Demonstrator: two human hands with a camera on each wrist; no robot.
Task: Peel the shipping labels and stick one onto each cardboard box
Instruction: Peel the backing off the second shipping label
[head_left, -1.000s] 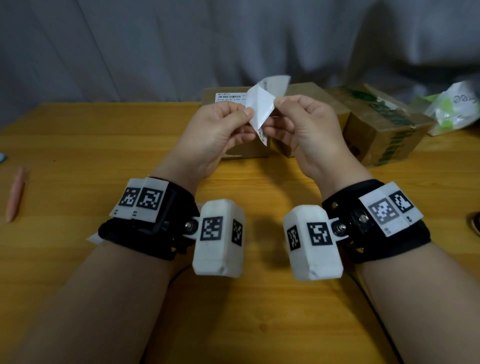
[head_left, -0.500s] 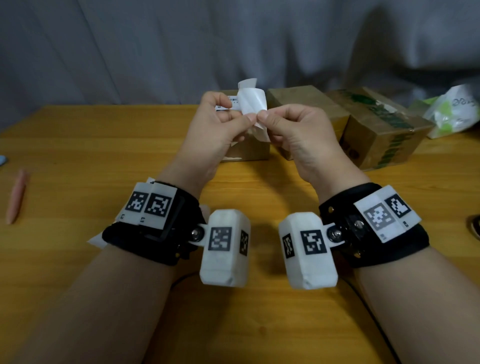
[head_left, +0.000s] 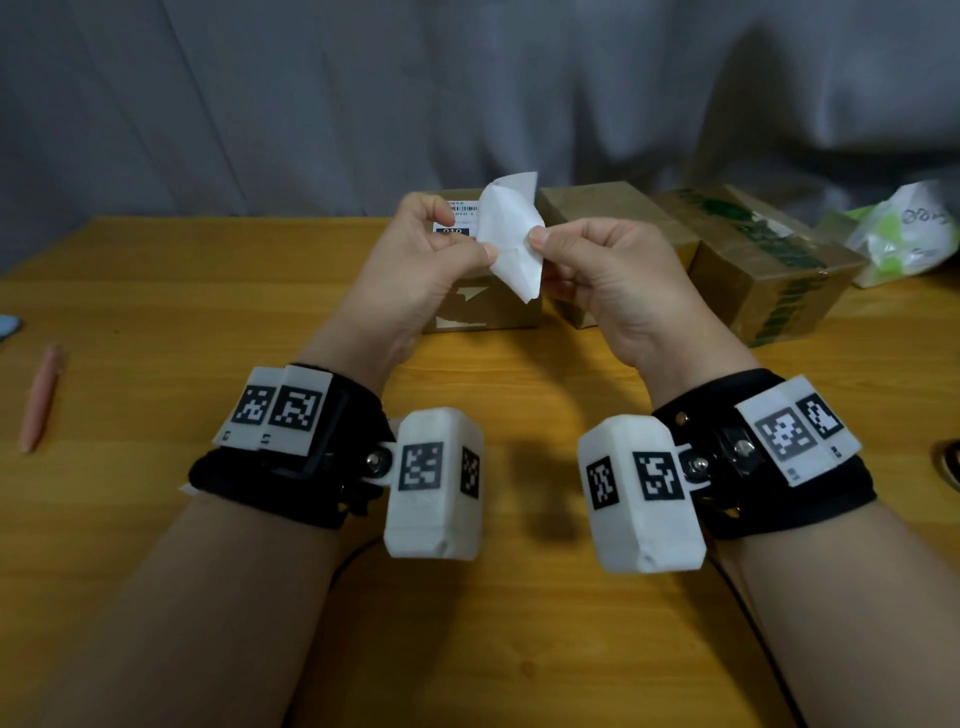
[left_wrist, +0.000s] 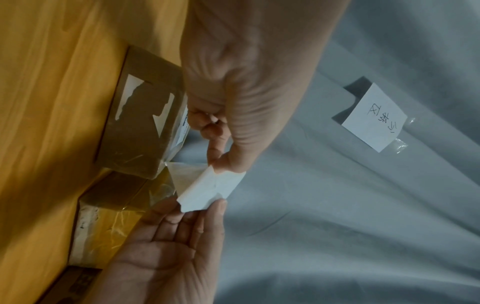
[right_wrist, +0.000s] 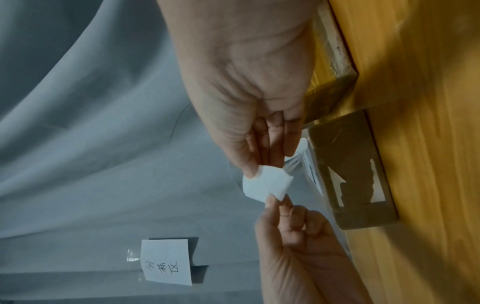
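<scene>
A white label sheet (head_left: 511, 241) is held up between both hands, curled and creased, in front of the boxes. My left hand (head_left: 470, 254) pinches its left edge between thumb and forefinger. My right hand (head_left: 548, 244) pinches the right edge the same way. In the left wrist view a thinner translucent layer shows behind the label sheet (left_wrist: 210, 189). Three cardboard boxes stand in a row at the back. The left box (head_left: 488, 309) carries a printed label (head_left: 457, 221) on top. The middle box (head_left: 613, 208) and the green-taped right box (head_left: 769, 270) show none.
A pink pen (head_left: 39, 395) lies at the table's left side. A plastic bag (head_left: 904, 228) sits right of the boxes. A grey cloth (head_left: 311, 104) hangs behind, with a handwritten paper note (right_wrist: 166, 261) on it. The wooden table (head_left: 156, 312) spreads around my arms.
The sheet was folded flat a second ago; it now bulges and curls as the fingertips work it. Both hands stay in about the same place before the boxes.
</scene>
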